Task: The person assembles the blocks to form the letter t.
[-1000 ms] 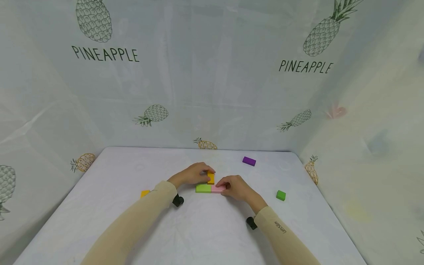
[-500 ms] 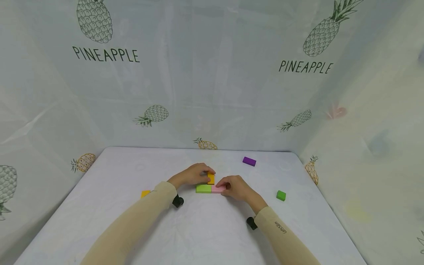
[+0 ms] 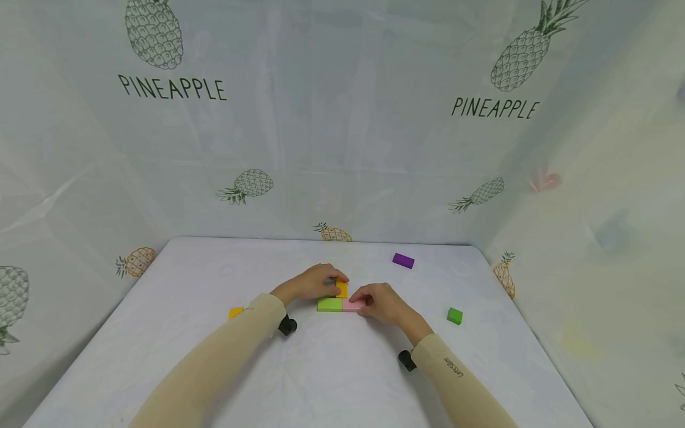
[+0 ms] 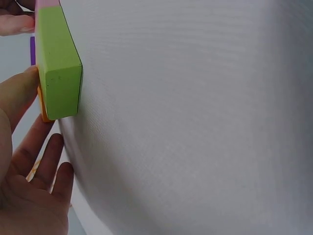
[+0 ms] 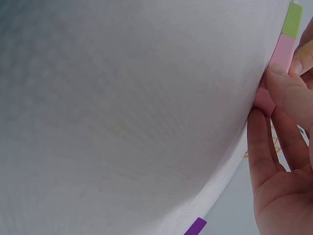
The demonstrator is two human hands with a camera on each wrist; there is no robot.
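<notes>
Near the middle of the table, a light green block point(image 3: 329, 305) and a pink block point(image 3: 350, 305) lie end to end in a row. Just behind their joint is a yellow-orange block point(image 3: 342, 289), pinched between thumb and fingers of my left hand point(image 3: 310, 282). Only a sliver of that orange block point(image 4: 44, 107) shows past the light green block point(image 4: 57, 63) in the left wrist view. My right hand point(image 3: 384, 304) pinches the right end of the pink block. In the right wrist view, thumb and fingers sit around the pink block point(image 5: 282, 51).
A purple block point(image 3: 404, 260) lies at the back right, and a green block point(image 3: 455, 316) farther right. Another yellow-orange block point(image 3: 234, 312) is partly hidden by the left sleeve. A pineapple-print curtain point(image 3: 332, 131) hangs behind the white table point(image 3: 321, 380).
Both hands stay in place on the same blocks. The view shifts very slightly; no block visibly moves relative to the others.
</notes>
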